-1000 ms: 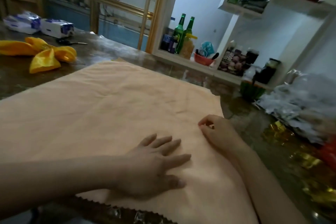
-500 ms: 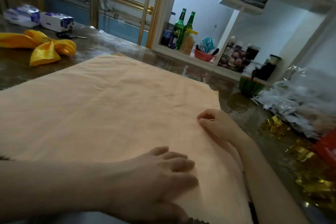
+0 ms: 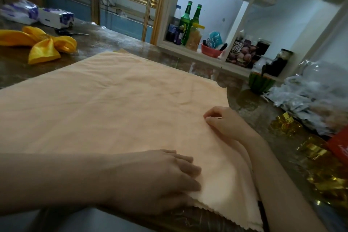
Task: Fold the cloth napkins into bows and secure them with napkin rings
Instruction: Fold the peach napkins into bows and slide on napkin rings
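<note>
Napkin: the peach napkin (image 3: 122, 103) lies spread flat under both your hands.
Left hand: your left hand (image 3: 160, 181) rests at the near zigzag edge with its fingers bent; you cannot tell whether the thumb grips underneath.
Right hand: your right hand (image 3: 227, 126) is curled, fingertips pinching a tuck of cloth.
Handling: probably light, limp and prone to sliding; take it by the corners.
Edges: the table edge (image 3: 131, 218) runs just beneath your left hand.
Room: gold foil (image 3: 320, 171) crowds the space right of your right forearm.

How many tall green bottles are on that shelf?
2. The left green bottle and the right green bottle stand side by side on the white shelf behind the table. More could be hidden behind them.
</note>
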The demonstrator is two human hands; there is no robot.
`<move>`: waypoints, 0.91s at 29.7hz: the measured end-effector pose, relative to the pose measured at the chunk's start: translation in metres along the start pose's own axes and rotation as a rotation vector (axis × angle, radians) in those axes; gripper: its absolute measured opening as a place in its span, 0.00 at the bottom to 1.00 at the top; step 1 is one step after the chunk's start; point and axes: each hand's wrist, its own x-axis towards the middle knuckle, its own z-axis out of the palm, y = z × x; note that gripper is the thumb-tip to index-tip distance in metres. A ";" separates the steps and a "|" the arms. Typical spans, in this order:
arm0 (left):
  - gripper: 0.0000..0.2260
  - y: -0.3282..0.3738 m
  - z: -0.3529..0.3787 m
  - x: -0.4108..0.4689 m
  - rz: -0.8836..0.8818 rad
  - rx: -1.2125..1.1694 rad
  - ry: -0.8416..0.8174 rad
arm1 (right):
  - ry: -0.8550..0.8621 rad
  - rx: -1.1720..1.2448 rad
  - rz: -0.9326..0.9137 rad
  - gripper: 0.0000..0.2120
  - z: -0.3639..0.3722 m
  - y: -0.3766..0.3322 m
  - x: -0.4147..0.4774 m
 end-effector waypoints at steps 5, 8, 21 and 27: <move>0.12 0.003 -0.009 -0.005 -0.444 -0.289 0.287 | -0.036 0.187 0.065 0.16 -0.014 -0.002 -0.005; 0.13 -0.023 -0.022 -0.004 -0.711 -0.530 0.532 | -0.007 0.444 0.115 0.15 -0.021 -0.003 -0.013; 0.13 -0.177 -0.078 -0.061 -1.102 0.462 0.661 | 0.329 -0.269 -0.099 0.32 0.013 -0.022 -0.003; 0.28 -0.141 -0.040 -0.037 -0.788 0.438 0.351 | 0.227 -0.090 -0.176 0.21 0.030 -0.036 -0.007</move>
